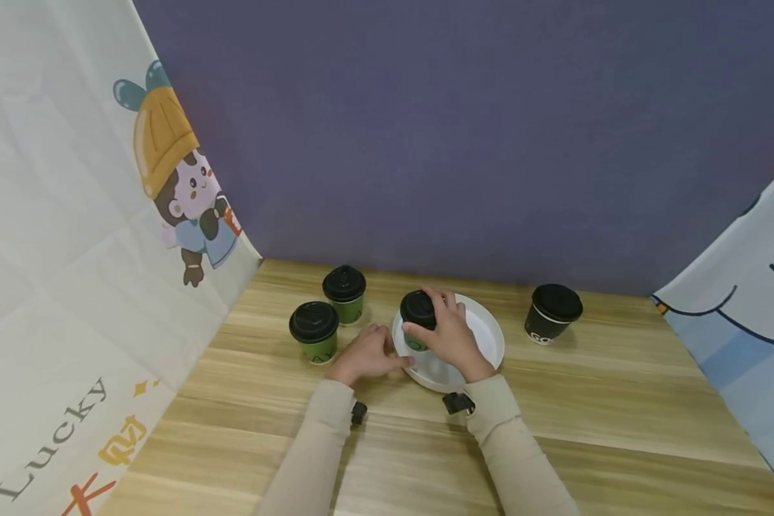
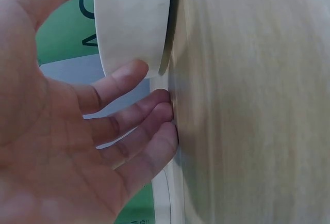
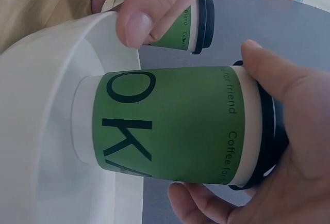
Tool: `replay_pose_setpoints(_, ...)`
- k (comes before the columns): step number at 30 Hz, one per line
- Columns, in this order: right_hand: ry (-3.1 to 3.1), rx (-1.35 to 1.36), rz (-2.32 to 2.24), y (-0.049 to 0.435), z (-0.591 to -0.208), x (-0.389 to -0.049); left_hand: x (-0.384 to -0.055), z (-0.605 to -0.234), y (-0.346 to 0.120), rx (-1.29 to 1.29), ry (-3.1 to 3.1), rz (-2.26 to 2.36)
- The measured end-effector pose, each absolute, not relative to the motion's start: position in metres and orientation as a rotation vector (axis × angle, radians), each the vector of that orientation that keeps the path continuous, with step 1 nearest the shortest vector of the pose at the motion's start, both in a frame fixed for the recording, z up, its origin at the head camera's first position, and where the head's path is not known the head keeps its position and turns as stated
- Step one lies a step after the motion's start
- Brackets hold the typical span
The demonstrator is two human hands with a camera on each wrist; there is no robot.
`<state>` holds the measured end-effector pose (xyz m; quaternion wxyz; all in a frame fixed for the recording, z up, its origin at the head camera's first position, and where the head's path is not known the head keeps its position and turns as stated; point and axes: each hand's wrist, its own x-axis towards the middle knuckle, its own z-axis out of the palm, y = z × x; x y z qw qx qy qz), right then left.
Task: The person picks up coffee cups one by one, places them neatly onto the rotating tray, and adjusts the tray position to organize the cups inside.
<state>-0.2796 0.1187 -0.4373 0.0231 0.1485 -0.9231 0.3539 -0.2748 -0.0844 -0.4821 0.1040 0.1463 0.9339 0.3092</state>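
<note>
A green paper coffee cup with a black lid (image 1: pixel 418 309) stands upright inside a round white plate with a raised rim (image 1: pixel 490 331). My right hand (image 1: pixel 450 333) grips this cup around its lid from above, and the right wrist view shows the lettering on its green side (image 3: pixel 170 126). At the plate's left edge, my left hand (image 1: pixel 373 352) holds the rim. The thumb lies over the rim, and in the left wrist view the index fingertip (image 2: pixel 135 69) touches the plate's outer wall (image 2: pixel 134 22). The other fingers rest near the tabletop.
Two more green lidded cups stand left of the plate, one nearer (image 1: pixel 316 333) and one farther back (image 1: pixel 345 294). A black lidded cup (image 1: pixel 551 314) stands to the right. A dark backdrop (image 1: pixel 426 143) borders the wooden table (image 1: pixel 619 401) behind; printed sheets hang at both sides.
</note>
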Motion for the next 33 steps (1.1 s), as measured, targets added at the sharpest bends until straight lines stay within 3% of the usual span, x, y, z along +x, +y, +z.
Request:
replay_pose_setpoints(15, -2.845, 0.519, 1.143, 0.137, -0.438, -0.28, -0.274, -0.482, -0.086, 0.442, 2.748, 0.946)
replay_pose_setpoints(33, -2.365, 0.171, 1.071, 0.248, -0.434, -0.287, -0.277, -0.483, -0.088, 0.454, 2.759, 0.962)
